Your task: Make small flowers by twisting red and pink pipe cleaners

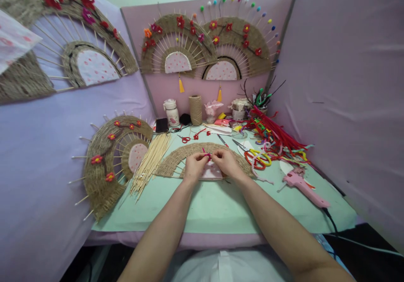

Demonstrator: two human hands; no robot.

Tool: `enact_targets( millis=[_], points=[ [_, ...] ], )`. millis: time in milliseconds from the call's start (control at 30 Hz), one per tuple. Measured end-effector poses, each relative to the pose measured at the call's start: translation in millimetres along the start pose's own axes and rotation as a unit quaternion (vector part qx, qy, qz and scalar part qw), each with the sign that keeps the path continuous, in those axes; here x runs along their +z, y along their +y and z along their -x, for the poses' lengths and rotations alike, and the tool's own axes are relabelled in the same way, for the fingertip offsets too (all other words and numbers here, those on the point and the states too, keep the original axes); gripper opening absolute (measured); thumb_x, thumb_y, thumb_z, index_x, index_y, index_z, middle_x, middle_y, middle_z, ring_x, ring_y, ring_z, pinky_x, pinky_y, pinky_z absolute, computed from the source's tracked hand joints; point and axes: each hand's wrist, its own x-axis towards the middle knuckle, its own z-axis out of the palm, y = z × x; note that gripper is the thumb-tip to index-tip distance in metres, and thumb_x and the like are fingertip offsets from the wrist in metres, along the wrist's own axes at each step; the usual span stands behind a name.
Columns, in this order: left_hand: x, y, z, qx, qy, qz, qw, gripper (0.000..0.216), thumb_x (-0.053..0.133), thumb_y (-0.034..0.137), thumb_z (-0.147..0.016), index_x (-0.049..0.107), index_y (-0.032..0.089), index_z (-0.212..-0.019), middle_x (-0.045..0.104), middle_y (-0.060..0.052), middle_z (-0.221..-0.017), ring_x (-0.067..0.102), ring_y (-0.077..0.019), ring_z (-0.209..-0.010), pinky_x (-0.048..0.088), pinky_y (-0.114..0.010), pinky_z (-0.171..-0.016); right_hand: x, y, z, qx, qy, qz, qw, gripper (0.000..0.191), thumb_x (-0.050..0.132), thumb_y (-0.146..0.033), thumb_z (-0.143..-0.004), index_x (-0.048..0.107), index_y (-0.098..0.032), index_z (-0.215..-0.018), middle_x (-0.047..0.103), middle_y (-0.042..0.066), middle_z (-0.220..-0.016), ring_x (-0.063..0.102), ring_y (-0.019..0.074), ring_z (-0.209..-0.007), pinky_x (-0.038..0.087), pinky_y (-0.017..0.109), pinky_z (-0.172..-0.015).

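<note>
Magenta strip [208, 156], pinched by left hand [195, 165] and right hand [226, 162], leans its tip left; fan [183, 153] lies crosswise

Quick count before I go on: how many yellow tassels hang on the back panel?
2. One tassel hangs below the left fan, the other tassel below the right fan. Neither is hidden.

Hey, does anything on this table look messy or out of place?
Mainly the tangled heap of fuzzy stems on the right: its many colours are jumbled together. A pale pink stem strays from it, trailing beside the right end of the woven fan. Nothing looks spilled.
</note>
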Motion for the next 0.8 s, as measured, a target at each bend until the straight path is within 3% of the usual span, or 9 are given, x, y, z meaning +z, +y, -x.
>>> enact_targets(
  millis=[200, 367, 467, 633, 800],
  points=[
    [-1, 6, 1, -0.034, -0.004, 0.033, 0.999, 0.019, 0.067, 0.027, -0.06, 0.07, 0.013, -0.072, 0.066, -0.005, -0.066, 0.056, -0.012, -0.059, 0.041, -0.022, -0.056, -4, -3, 0, 0.061, -0.02, -0.048, 0.997, 0.025, 0.049, -0.036, -0.072, 0.059, -0.014, -0.063, 0.046, -0.002, -0.047, 0.038, 0.0093, -0.045, 0.03, 0.02, -0.043],
    [-7, 10, 0, -0.111, -0.032, 0.21, 0.971, 0.019, 0.063, 0.027, -0.062, 0.068, 0.012, -0.073, 0.066, -0.007, -0.07, 0.057, -0.0118, -0.061, 0.042, -0.021, -0.054, -8, 3, -8, 0.054, 0.005, -0.075, 0.996, 0.035, 0.041, -0.041, -0.076, 0.063, -0.014, -0.072, 0.057, 0.001, -0.06, 0.043, 0.0102, -0.048, 0.033, 0.02, -0.046],
    [-10, 12, -2, -0.141, -0.039, 0.288, 0.946, 0.019, 0.059, 0.019, -0.061, 0.068, 0.013, -0.076, 0.067, -0.008, -0.077, 0.059, -0.0131, -0.069, 0.043, -0.02, -0.055, -9, 4, -10, 0.042, 0.019, -0.093, 0.995, 0.032, 0.042, -0.039, -0.075, 0.061, -0.014, -0.069, 0.056, 0.0, -0.058, 0.043, 0.0101, -0.049, 0.034, 0.02, -0.048],
    [-11, 17, 0, -0.112, -0.06, 0.269, 0.955, 0.036, 0.057, 0.007, -0.053, 0.069, 0.016, -0.085, 0.066, -0.007, -0.096, 0.056, -0.0116, -0.077, 0.042, -0.018, -0.055, -9, -1, -8, 0.03, 0.036, -0.121, 0.992, 0.028, 0.048, -0.039, -0.074, 0.06, -0.015, -0.069, 0.052, -0.002, -0.055, 0.042, 0.0103, -0.05, 0.033, 0.021, -0.05],
    [-10, 19, 3, -0.086, -0.08, 0.225, 0.967, 0.04, 0.058, 0.008, -0.052, 0.071, 0.018, -0.089, 0.066, -0.007, -0.098, 0.055, -0.0103, -0.076, 0.04, -0.016, -0.055, -9, -6, -6, 0.04, 0.013, -0.135, 0.99, 0.03, 0.052, -0.042, -0.072, 0.062, -0.014, -0.072, 0.053, -0.002, -0.056, 0.041, 0.0103, -0.051, 0.033, 0.021, -0.049]
  ],
)
